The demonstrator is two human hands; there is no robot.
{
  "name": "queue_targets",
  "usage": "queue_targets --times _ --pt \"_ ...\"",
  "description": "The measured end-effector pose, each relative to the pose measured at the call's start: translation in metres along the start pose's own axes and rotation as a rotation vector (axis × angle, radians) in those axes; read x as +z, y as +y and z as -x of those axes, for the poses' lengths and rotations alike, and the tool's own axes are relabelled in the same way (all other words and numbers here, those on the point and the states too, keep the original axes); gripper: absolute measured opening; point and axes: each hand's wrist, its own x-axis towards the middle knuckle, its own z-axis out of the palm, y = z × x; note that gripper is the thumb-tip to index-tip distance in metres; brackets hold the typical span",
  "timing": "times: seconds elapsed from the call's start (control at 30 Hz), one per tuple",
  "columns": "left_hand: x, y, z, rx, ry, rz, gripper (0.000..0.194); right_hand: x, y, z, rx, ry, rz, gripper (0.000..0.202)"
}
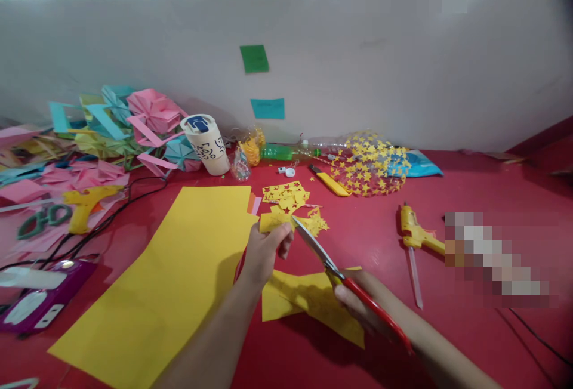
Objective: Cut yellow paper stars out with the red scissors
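My left hand [268,246] pinches a small piece of yellow paper [272,221] between thumb and fingers. In my right hand [360,302] are red-handled scissors [329,265], their blades pointing up and left with the tips at the right edge of that piece. Beneath and between the hands lie larger yellow paper scraps [313,299] on the red table. Just beyond my left hand are star-punched yellow strips [286,195] and a little heap of yellow stars [317,222]. A large yellow sheet [179,275] lies left of my left hand.
A yellow glue gun [414,231] lies at right, another [87,205] at left near green-handled scissors [42,222] and a purple power strip [49,299]. At the back are a white cup [206,145], a bag of stars [369,165], a yellow cutter [331,181] and folded papers [154,111].
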Motion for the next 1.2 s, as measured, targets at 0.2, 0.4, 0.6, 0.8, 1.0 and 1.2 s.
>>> queue_targets --times 0.2,0.4,0.6,0.8,1.0,1.2 --pt "-0.003 0.009 -0.003 -0.064 -0.04 -0.019 0.025 -0.002 0.006 0.001 -0.001 -0.018 0.062 0.048" --pt "-0.003 0.011 -0.003 -0.08 -0.046 0.01 0.022 -0.001 0.014 0.001 0.01 -0.008 0.091 0.044" --pt "-0.003 0.009 -0.002 -0.075 -0.057 0.005 0.025 0.004 0.002 -0.001 0.011 0.068 0.073 0.05" --pt "-0.005 0.005 -0.002 -0.048 -0.07 0.039 0.025 0.006 -0.004 0.001 0.038 0.085 0.017 0.053" --pt "0.0 0.0 0.001 0.011 -0.105 0.067 0.023 0.012 0.01 -0.001 0.095 0.065 -0.101 0.056" --pt "0.011 -0.004 0.009 0.116 -0.103 0.016 0.026 0.022 0.013 0.001 0.109 0.049 -0.336 0.051"
